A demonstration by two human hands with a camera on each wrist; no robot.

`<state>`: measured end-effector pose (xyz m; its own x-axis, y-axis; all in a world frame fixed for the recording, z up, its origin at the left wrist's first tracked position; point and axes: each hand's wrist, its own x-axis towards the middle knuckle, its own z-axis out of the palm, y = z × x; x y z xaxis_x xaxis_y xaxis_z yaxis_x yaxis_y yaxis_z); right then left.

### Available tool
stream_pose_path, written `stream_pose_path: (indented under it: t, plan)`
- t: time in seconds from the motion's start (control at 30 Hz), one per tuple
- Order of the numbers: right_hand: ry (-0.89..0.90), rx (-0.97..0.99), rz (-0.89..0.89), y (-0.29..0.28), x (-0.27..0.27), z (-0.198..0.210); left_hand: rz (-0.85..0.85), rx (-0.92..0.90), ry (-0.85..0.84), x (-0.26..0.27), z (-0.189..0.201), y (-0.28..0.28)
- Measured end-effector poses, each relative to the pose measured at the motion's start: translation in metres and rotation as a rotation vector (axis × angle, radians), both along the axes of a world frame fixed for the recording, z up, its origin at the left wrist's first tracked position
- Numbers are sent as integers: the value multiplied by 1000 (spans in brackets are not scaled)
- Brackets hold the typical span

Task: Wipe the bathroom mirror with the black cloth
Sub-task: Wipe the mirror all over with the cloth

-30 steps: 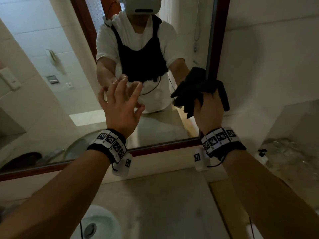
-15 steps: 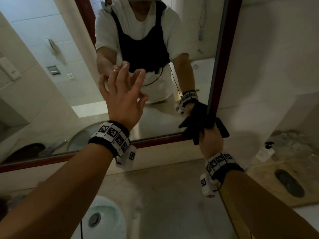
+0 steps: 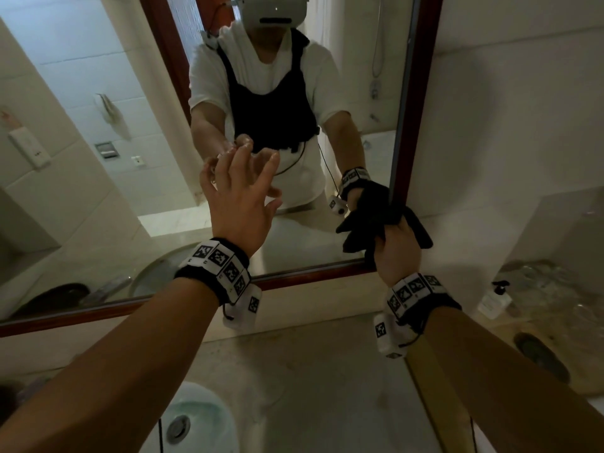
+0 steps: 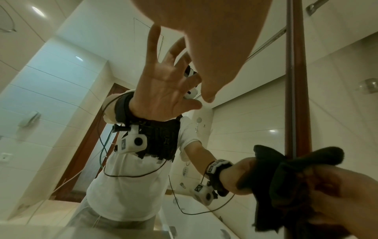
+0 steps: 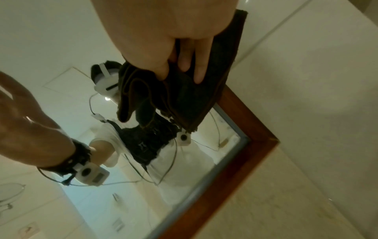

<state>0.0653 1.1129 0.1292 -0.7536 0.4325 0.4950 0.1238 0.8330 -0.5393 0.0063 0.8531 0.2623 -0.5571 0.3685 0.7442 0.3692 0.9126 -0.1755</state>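
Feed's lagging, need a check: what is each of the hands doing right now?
Left hand: open, fingers spread at the mirror glass, holding nothing.
Right hand: closed around the bunched black cloth at the mirror's lower right edge.

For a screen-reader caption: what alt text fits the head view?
A right hand grips a bunched black cloth against the lower right corner of a wood-framed bathroom mirror, while the left hand reaches toward the glass with spread fingers. A sink sits below.

our right hand (image 3: 397, 253) with the black cloth (image 3: 376, 220) slid down the mirror (image 3: 137, 178) edge to its lower right corner, then stopped there
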Motion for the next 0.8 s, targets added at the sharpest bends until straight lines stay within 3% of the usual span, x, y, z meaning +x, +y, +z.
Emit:
stream_pose_path:
  t: [0.63, 0.8]
  plan:
    - [386, 129, 6, 9, -16, 214, -17, 89, 48, 3, 102, 5]
    - [438, 210, -25, 5, -15, 234, 3, 51, 52, 1, 106, -1]
